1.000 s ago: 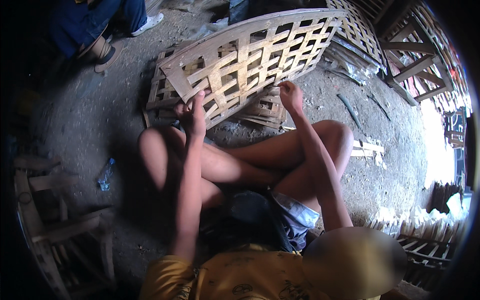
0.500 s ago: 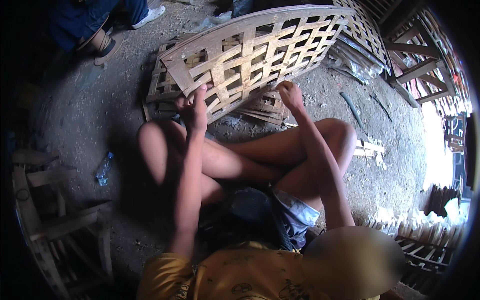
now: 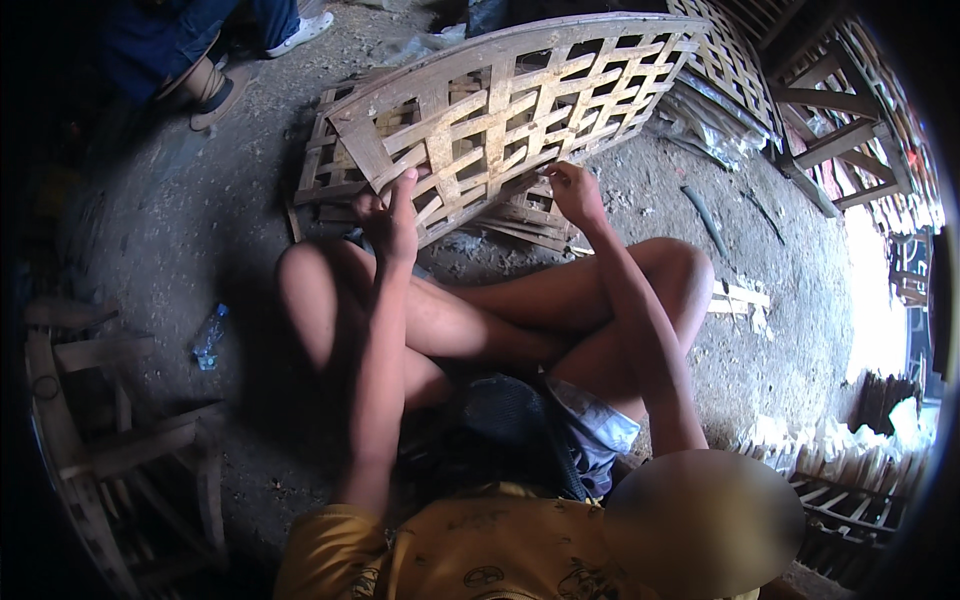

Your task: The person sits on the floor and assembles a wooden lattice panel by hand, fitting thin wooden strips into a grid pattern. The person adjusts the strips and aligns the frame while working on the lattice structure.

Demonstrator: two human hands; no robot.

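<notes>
A lattice panel (image 3: 495,130) of crossed wooden or bamboo strips, with a curved far rim, stands tilted in front of my crossed legs. My left hand (image 3: 392,222) is closed on its near left corner, thumb up along the frame. At the panel's lower edge, right of its middle, my right hand (image 3: 577,195) has its fingers bent into a pinch. What lies between those fingertips is too small to tell. Behind and beneath the panel are more slatted wooden pieces (image 3: 530,225), partly hidden by it.
A plastic bottle (image 3: 209,338) lies on the floor at left, above a wooden frame (image 3: 130,450). Dark sticks (image 3: 706,220) lie at right. More lattice panels (image 3: 735,75) lean at the back right. Another person's white shoe (image 3: 300,35) shows at the far left.
My right hand has shifted slightly left along the panel's lower edge, its fingers turning inward. The panel has moved very little, and my left hand keeps its hold.
</notes>
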